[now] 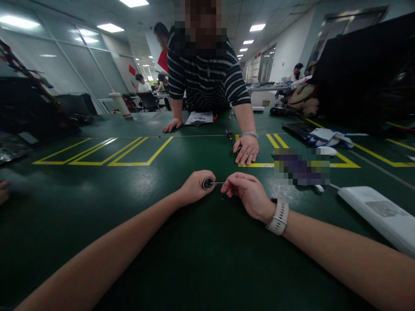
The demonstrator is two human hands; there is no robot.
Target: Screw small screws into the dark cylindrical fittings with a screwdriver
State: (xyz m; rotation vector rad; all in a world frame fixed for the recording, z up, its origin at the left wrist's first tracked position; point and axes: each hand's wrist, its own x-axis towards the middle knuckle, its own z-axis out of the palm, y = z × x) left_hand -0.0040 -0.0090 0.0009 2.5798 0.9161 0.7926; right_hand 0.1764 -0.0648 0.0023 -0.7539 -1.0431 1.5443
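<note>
My left hand is wrapped round a small dark cylindrical part with a shiny metal rim, its open end facing me. Between the fingertips of my right hand is pinched a thin metal rod. The rod runs level to the side of the cylinder; its far tip meets the rim there, and I cannot tell if it goes in. Its other end is hidden in my right fingers. Both hands are just above the green table. A tiny dark ring-like piece lies below the rod.
Across the table a person in a striped shirt leans on both hands, one close beyond my right hand. A clipboard lies between them. To my right are a blurred purple device, a white power block and gloves.
</note>
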